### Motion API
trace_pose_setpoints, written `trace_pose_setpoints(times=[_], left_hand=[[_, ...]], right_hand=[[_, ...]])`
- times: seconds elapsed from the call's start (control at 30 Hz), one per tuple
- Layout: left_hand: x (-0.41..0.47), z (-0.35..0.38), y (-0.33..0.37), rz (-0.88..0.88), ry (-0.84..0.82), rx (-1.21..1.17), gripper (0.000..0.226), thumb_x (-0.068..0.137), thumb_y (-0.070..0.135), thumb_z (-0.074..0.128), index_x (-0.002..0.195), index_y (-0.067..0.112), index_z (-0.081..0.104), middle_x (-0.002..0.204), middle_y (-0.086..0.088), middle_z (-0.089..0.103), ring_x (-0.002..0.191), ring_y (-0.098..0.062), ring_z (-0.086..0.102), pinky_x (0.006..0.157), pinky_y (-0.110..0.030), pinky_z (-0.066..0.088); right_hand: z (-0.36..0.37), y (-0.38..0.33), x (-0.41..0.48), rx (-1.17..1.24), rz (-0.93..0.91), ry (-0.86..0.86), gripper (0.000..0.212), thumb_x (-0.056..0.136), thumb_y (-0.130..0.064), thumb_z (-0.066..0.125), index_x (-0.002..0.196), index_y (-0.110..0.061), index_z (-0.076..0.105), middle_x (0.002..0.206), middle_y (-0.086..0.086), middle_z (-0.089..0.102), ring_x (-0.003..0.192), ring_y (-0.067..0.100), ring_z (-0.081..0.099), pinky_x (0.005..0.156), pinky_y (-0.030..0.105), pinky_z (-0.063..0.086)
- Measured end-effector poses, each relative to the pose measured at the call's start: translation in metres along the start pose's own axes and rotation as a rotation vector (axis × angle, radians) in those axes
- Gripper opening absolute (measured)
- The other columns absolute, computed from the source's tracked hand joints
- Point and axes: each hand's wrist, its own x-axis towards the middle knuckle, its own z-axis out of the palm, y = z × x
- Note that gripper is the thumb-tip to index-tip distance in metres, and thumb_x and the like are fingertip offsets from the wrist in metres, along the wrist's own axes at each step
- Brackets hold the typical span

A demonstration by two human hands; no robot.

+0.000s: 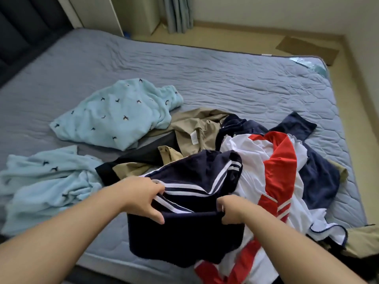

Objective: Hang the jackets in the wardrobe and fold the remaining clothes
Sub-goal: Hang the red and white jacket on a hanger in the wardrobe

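Both hands hold one navy garment with white stripes (pixel 184 240) by what looks like its waistband, at the near edge of the bed (pixel 225 78). The left hand (pixel 143 198) pinches the left end of the band, with fingers curled over the cloth. The right hand (pixel 230 211) is closed round the right end. The band is stretched between them and the rest hangs down, a hold that seems meant to square the piece up for folding. It may be shorts or a skirt; the lower part bunches in shadow and I cannot tell which. Its upper part drapes back onto the heap, touching a white and red garment (pixel 274 167) that spills towards the bed's edge. Behind that, a khaki jacket (pixel 190 130) lies crumpled with its label showing, probably one to be hung later. No wardrobe shows clearly in this view. Two light blue printed pieces lie apart from the heap, one further up the bed (pixel 114 111) and one near the left edge (pixel 45 181). Neither is folded, so most of the task looks undone.
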Motion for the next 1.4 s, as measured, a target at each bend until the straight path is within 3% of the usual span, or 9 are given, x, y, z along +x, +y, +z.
trace_pose_setpoints(times=[0.2,0.4,0.5,0.67,0.9,1.03,1.13,1.3,1.4], left_hand=[[-0.074,-0.012,-0.12,-0.5,-0.035,0.463,0.028,0.091,0.014,0.051,0.115,0.024,0.062,0.121,0.005,0.062,0.112,-0.018,0.06,0.083,-0.03,0.048],[-0.142,-0.005,-0.222,-1.089,0.087,0.219,0.024,0.087,0.014,0.054,0.107,0.021,0.066,0.113,0.004,0.065,0.105,-0.018,0.062,0.084,-0.027,0.049],[-0.167,0.017,-0.269,-1.199,0.197,-0.106,0.03,0.089,0.017,0.047,0.116,0.013,0.059,0.121,-0.006,0.061,0.113,-0.026,0.057,0.086,-0.031,0.044],[-0.134,0.093,-0.276,-0.882,0.096,-0.411,0.063,0.089,0.03,0.044,0.147,0.02,0.022,0.15,-0.006,0.033,0.132,-0.031,0.038,0.106,-0.044,0.035],[-0.025,0.135,-0.176,-0.478,-0.005,-0.489,0.042,0.092,0.026,0.042,0.134,0.022,0.042,0.139,-0.003,0.045,0.124,-0.024,0.047,0.1,-0.039,0.041],[0.036,0.132,-0.098,-0.274,0.05,-0.484,0.032,0.095,0.028,0.039,0.124,0.024,0.052,0.132,0.0,0.053,0.118,-0.021,0.052,0.095,-0.032,0.043],[0.075,0.124,-0.034,-0.155,0.082,-0.471,0.028,0.095,0.025,0.038,0.118,0.024,0.055,0.127,-0.001,0.058,0.113,-0.023,0.054,0.089,-0.034,0.046],[0.123,0.116,0.059,-0.014,0.144,-0.496,0.029,0.093,0.021,0.039,0.115,0.024,0.057,0.122,0.002,0.06,0.111,-0.021,0.055,0.088,-0.034,0.046],[0.138,0.125,0.108,-0.002,0.132,-0.57,0.027,0.092,0.022,0.041,0.112,0.026,0.058,0.118,0.005,0.061,0.106,-0.02,0.057,0.086,-0.034,0.048]], right_hand=[[-0.022,-0.068,0.02,0.067,0.098,0.092,0.037,0.085,-0.025,0.05,0.121,-0.017,0.044,0.124,0.005,0.053,0.113,0.025,0.054,0.082,0.032,0.045],[-0.039,-0.128,0.043,0.005,0.025,0.062,0.028,0.088,-0.03,0.048,0.115,-0.021,0.048,0.129,0.007,0.054,0.118,0.026,0.052,0.084,0.029,0.042],[-0.043,-0.162,0.059,-0.001,-0.017,0.094,0.018,0.086,-0.031,0.049,0.101,-0.022,0.042,0.123,0.008,0.056,0.113,0.026,0.054,0.083,0.03,0.043],[-0.027,-0.189,0.084,0.025,-0.066,0.104,0.029,0.089,-0.028,0.046,0.116,-0.018,0.045,0.122,0.006,0.056,0.113,0.027,0.054,0.086,0.032,0.045],[0.014,-0.128,0.078,0.07,0.057,0.075,0.04,0.091,-0.027,0.049,0.13,-0.021,0.044,0.128,0.005,0.046,0.117,0.027,0.049,0.093,0.036,0.045],[0.045,-0.056,0.058,0.108,0.222,0.142,0.047,0.088,-0.019,0.05,0.133,-0.022,0.04,0.13,0.003,0.041,0.117,0.026,0.045,0.084,0.033,0.044],[0.065,-0.002,0.042,0.139,0.38,0.18,0.053,0.087,-0.017,0.052,0.136,-0.025,0.034,0.139,0.003,0.033,0.122,0.028,0.042,0.089,0.037,0.045],[0.096,0.062,0.025,0.24,0.603,0.303,0.078,0.086,-0.012,0.055,0.147,-0.035,0.011,0.157,0.005,-0.001,0.143,0.039,0.01,0.107,0.059,0.029],[0.111,0.085,0.019,0.474,0.799,0.445,0.093,0.085,-0.024,0.064,0.15,-0.034,0.0,0.158,0.013,-0.004,0.142,0.039,0.016,0.106,0.054,0.03]])
